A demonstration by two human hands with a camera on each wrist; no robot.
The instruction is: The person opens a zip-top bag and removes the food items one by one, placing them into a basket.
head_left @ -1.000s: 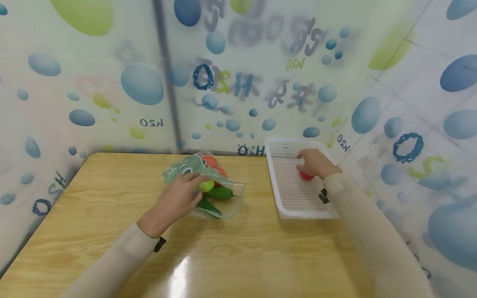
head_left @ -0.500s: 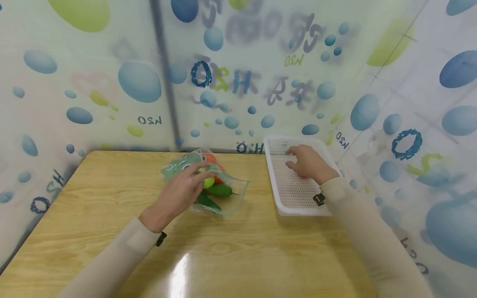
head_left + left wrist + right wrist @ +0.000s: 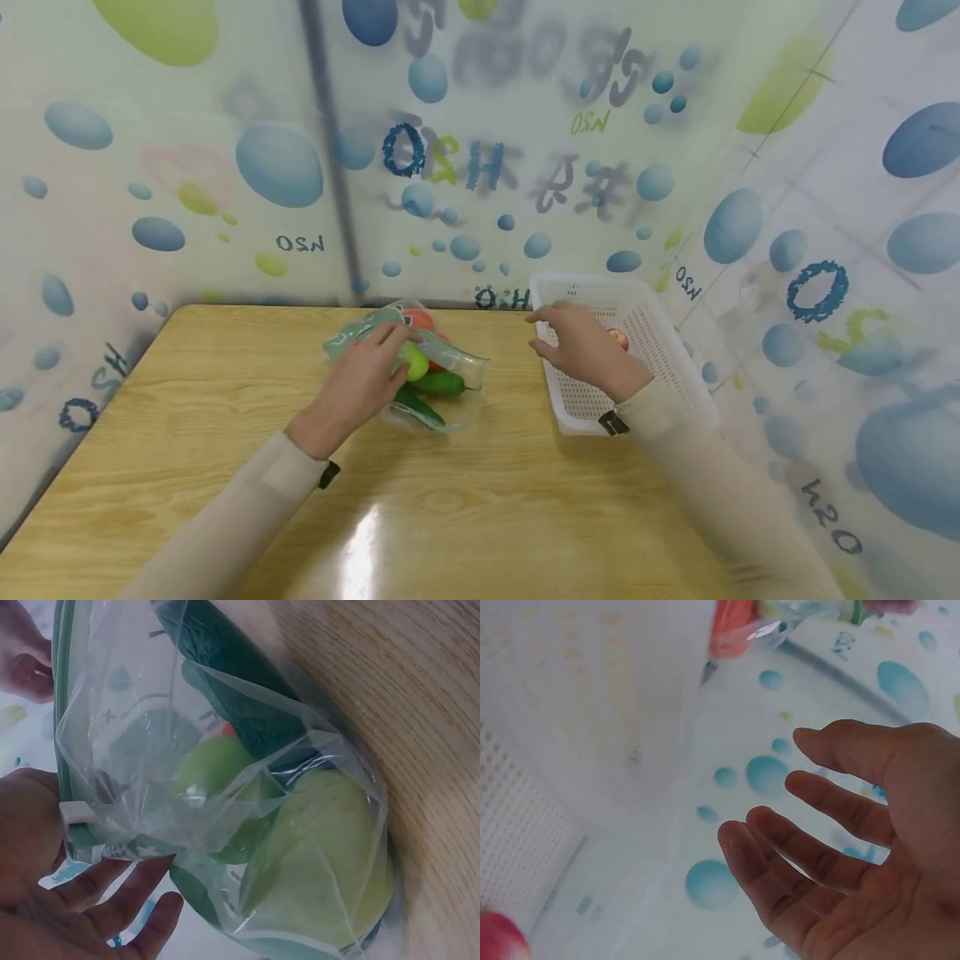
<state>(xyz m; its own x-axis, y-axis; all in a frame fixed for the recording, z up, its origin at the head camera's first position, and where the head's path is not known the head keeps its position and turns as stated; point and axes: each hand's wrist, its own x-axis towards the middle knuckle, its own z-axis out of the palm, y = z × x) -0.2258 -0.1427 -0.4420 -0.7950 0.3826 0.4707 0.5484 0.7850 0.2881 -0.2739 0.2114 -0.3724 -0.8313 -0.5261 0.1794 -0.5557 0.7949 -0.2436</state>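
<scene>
Left hand (image 3: 348, 392) grips clear bag (image 3: 459, 407), right hand (image 3: 579, 343) empty, fingers parted above white basket (image 3: 553, 400)'s left rim; bag probably best held wide so produce (image 3: 441, 383) clears.

The right hand (image 3: 581, 342) has swung left across the basket (image 3: 592, 281). A second ago it sat over the red fruit (image 3: 618, 339); now its thumb and fingertips reach past the basket's left rim, spread apart. The fruit, mostly covered then, peeks out behind the wrist. Over at the bag (image 3: 459, 360), the loose edge of the mouth has drawn in slightly from the right.
</scene>
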